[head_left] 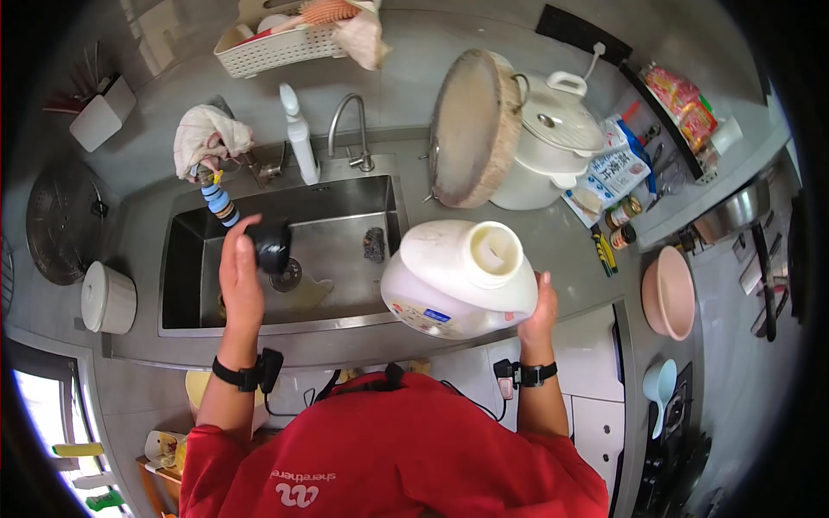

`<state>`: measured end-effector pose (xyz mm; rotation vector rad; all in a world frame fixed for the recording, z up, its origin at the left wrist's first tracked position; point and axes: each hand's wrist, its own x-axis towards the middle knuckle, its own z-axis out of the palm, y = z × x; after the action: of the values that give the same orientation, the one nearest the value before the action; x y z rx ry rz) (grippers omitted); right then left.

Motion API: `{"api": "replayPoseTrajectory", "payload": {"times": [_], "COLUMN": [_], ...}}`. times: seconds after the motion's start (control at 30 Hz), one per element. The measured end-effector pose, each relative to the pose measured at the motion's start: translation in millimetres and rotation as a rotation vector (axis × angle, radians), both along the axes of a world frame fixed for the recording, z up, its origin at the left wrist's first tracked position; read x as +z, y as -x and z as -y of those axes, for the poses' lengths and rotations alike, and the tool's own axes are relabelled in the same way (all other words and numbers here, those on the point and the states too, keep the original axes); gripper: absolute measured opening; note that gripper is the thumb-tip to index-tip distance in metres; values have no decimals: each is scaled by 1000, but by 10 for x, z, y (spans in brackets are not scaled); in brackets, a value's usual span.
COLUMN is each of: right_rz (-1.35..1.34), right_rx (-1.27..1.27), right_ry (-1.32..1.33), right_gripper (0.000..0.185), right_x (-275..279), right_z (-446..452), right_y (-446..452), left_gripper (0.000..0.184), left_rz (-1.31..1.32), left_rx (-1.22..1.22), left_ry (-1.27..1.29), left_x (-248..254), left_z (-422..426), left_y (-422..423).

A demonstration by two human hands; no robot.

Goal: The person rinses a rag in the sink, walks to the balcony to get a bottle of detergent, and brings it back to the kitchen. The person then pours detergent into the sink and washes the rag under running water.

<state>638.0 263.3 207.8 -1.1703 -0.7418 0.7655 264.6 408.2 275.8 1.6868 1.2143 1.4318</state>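
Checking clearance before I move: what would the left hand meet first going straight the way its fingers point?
Most likely the tap behind the sink; its blue-banded spout lies near the fingertips. Depth is unclear; the left hand might pass above.

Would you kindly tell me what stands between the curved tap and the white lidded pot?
The head view shows a round, thick wooden board standing upright between the curved tap and the white lidded pot.

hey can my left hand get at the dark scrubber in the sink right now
Probably, but the left hand holds a black cap that may need setting down first. The scrubber lies uncovered in the sink, with the jug just to its right.
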Motion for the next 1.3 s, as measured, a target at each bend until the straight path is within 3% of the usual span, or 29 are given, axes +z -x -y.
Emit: {"api": "replayPoseTrajectory", "payload": {"times": [0.1,0.17,0.3,0.37,0.5,0.6,0.9,1.0,1.07,1.13,1.2,1.3], "right_rz": [10,-4,34,3,-36,42,-66,-21,-15,-22,-18,-19], "right_rx": [9,-5,-5,-8,-19,-10,-65,-62,-65,-91,-103,-123], "right_ry": [-20,3,-22,-12,24,12,-3,-37,-42,-31,-33,-19], "right_gripper": [52,52,51,51,50,51,51,51,52,52,52,50], "right_x": [22,30,3,-37,-154,-110,-80,-113,-131,-137,-140,-161], "right_z": [-11,-1,13,8,7,13,-9,-1,6,5,16,18], "right_y": [26,35,19,12,-31,-19,25,9,-3,12,19,9], "left_gripper": [32,41,49,48,40,41,48,52,49,42,44,50], "left_rz": [-45,-112,-344,-448,-547,-523,-560,-363,-166,168,61,-122], "left_rx": [-227,-384,-624,-773,-850,-885,-948,-793,-505,-177,169,419], "left_ry": [-140,-217,-642,-628,-763,-752,-713,-664,-539,-259,-110,60], "left_x": [401,615,927,1066,1233,1175,1006,745,445,158,-312,-1009], "left_z": [-7,-12,33,79,123,128,96,-146,-483,-898,-1525,-2295], "left_y": [-523,-837,-1363,-1495,-1649,-1708,-1662,-1541,-1409,-1348,-1096,-723]}}
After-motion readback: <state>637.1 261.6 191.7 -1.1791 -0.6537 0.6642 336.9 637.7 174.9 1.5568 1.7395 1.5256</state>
